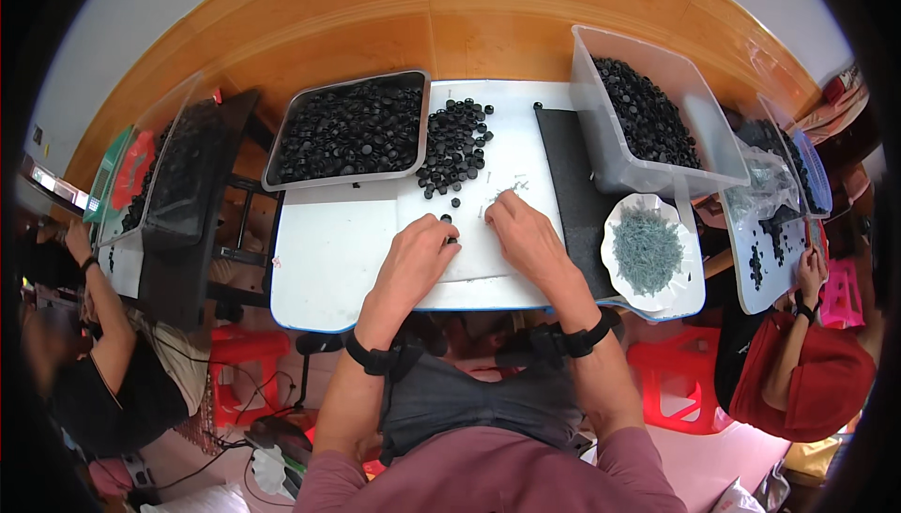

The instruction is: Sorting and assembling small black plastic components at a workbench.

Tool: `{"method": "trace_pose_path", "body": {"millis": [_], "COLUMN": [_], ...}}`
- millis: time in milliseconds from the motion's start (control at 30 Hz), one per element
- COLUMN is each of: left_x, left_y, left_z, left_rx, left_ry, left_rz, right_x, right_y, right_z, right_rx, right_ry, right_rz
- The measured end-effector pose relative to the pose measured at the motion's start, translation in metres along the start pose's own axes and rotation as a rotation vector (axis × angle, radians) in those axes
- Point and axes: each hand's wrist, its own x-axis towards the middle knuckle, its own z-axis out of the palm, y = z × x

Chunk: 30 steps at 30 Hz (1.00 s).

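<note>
My left hand point(413, 255) rests over the white table point(328, 260), thumb and fingers closed around a small black round cap point(452, 240). Another black cap point(446, 219) sits at its fingertips. To its right, my right hand point(526, 239) has its fingertips pinched together at the tabletop, beside a few loose thin grey pins point(511, 182). Whatever is between those fingertips is too small to make out. Beyond both hands, a loose pile of black caps point(455, 142) spreads over the table.
At the back left stands a metal tray point(272, 175) full of black caps. A clear plastic bin point(648, 177) of black parts stands back right, by a black mat point(577, 175). A white scalloped dish point(615, 269) holds many grey pins. Co-workers sit left point(122, 363) and right point(798, 372).
</note>
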Motion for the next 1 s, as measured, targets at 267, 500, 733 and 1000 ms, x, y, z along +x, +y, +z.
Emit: {"method": "trace_pose_path", "body": {"millis": [267, 500, 733, 1000], "left_x": [0.004, 0.006, 0.004, 0.003], "left_y": [-0.002, -0.007, -0.005, -0.007], "left_z": [0.018, 0.044, 0.049, 0.051], "left_rx": [-0.677, -0.972, -0.925, -0.91], "left_ry": [0.052, 0.103, 0.107, 0.133], "left_rz": [-0.324, -0.343, -0.339, -0.311], "right_x": [0.004, -0.003, -0.006, -0.007], "right_y": [-0.006, -0.012, -0.008, -0.005], "right_z": [0.004, 0.011, 0.016, 0.022], "right_rx": [0.451, 1.126, 1.06, 0.965], "right_ry": [0.314, 0.275, 0.248, 0.245], "right_rz": [0.164, 0.546, 0.52, 0.516]}}
